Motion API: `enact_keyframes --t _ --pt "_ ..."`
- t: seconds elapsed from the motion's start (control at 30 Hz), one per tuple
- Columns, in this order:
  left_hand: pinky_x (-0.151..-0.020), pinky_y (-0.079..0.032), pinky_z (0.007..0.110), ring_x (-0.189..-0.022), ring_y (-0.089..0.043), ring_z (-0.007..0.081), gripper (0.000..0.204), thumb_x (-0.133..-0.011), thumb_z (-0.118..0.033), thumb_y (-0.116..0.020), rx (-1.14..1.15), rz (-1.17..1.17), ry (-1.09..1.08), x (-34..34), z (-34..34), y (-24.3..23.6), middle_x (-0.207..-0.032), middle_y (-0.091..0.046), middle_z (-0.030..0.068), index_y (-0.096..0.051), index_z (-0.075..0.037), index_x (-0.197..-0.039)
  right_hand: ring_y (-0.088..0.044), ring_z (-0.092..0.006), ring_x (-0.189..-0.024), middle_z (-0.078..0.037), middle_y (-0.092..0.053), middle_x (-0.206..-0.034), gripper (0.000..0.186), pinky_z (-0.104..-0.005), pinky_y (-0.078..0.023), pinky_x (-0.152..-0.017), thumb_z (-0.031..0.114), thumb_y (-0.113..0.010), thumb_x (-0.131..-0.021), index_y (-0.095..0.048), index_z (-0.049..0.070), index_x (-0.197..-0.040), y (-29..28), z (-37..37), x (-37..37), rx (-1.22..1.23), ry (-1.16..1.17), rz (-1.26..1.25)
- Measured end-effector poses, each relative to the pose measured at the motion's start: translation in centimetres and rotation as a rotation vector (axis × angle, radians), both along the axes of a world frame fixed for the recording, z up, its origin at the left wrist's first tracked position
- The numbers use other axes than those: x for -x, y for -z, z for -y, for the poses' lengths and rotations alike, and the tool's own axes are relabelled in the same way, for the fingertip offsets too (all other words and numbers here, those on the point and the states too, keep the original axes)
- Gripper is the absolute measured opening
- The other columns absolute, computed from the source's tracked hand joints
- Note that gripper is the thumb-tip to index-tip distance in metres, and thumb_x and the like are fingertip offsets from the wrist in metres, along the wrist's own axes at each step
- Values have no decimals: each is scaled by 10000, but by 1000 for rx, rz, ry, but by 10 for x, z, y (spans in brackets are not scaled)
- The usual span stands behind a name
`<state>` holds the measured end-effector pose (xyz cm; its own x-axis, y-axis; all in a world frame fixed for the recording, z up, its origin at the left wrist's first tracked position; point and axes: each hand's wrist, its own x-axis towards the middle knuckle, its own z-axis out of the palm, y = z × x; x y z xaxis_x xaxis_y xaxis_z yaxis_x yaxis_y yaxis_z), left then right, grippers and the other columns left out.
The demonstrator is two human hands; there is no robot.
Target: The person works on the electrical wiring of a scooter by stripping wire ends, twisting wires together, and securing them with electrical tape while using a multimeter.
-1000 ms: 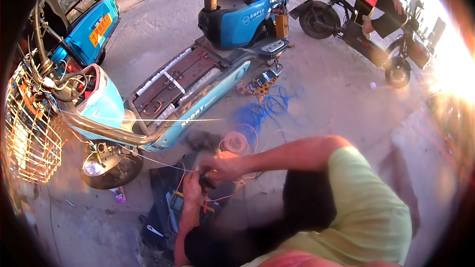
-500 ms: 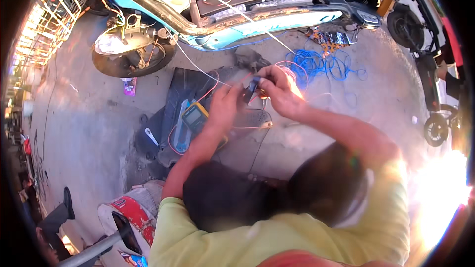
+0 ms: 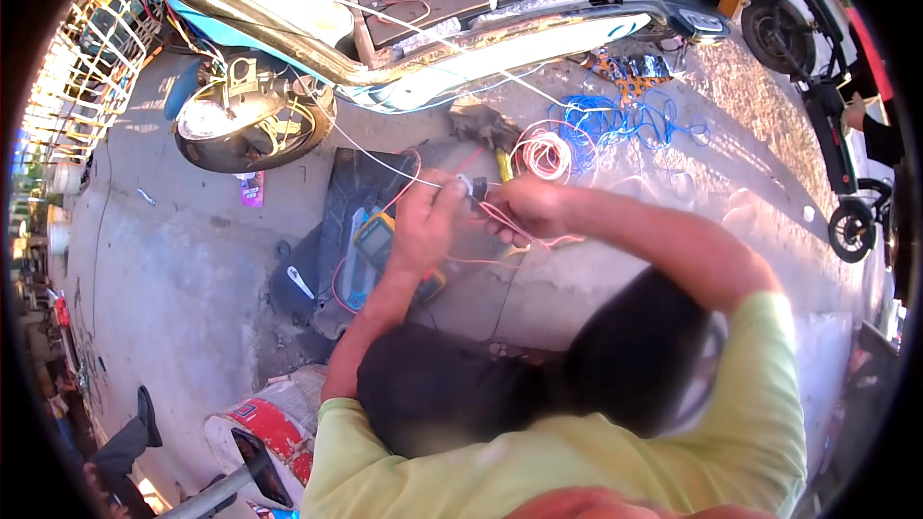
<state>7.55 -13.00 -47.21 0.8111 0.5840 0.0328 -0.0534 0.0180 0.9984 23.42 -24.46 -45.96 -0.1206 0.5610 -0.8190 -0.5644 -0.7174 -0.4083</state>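
Observation:
My left hand (image 3: 426, 221), closed, grips a thin white wire (image 3: 375, 159) at a small dark piece (image 3: 479, 188) between my two hands. My right hand (image 3: 527, 206), fingers curled, is closed on that piece and pink wires (image 3: 514, 226); which fingers hold which is unclear. A yellow-edged multimeter (image 3: 374, 242) with a leaded probe wire lies beside my left wrist on a dark plastic panel (image 3: 365, 173). A pink-white wire coil (image 3: 543, 156) lies just beyond my right hand, next to tangled blue cable (image 3: 625, 120).
A blue scooter (image 3: 452, 67) with open deck and wired front wheel (image 3: 252, 139) spans the top, a wire basket at left. A red-white drum (image 3: 274, 423) sits beside me. A person's leg (image 3: 130, 432) shows lower left; another person is by a black scooter (image 3: 827, 135) at right.
The view has tipped down since a second ago, bringing the drum into view. Since half a second ago my right hand has moved slightly down, with pink wire now looping below its fingers.

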Motion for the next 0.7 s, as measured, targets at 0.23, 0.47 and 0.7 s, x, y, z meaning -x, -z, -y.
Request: enact_keyframes --t 0.23,0.47,0.7 --pt "-507 -432 226 -544 -526 64 217 -1022 -212 -575 -131 -69 1 6 -7 17 -652 -591 5 -616 -16 -938 -686 -186 -766 -118 -675 -992 306 -319 -557 -664 130 -599 -923 -617 -12 -1194 2 12 -9 -144 57 436" --pt "-489 -428 225 -531 -525 68 278 -1016 -269 -596 112 -98 -69 -7 5 -3 -663 -602 19 -624 -8 -927 -645 -206 -889 -115 -623 -1028 376 -343 -561 -755 125 -682 -870 -560 23 -1210 -4 21 -4 -632 51 1035" --pt "-487 -422 233 -532 -523 80 309 -1030 -276 -569 98 -14 19 -8 4 -15 -656 -591 24 -613 -11 -879 -649 -198 -876 -99 -616 -996 308 -327 -570 -748 67 -708 -843 -613 3 -1128 -9 17 7 -911 -143 1206"
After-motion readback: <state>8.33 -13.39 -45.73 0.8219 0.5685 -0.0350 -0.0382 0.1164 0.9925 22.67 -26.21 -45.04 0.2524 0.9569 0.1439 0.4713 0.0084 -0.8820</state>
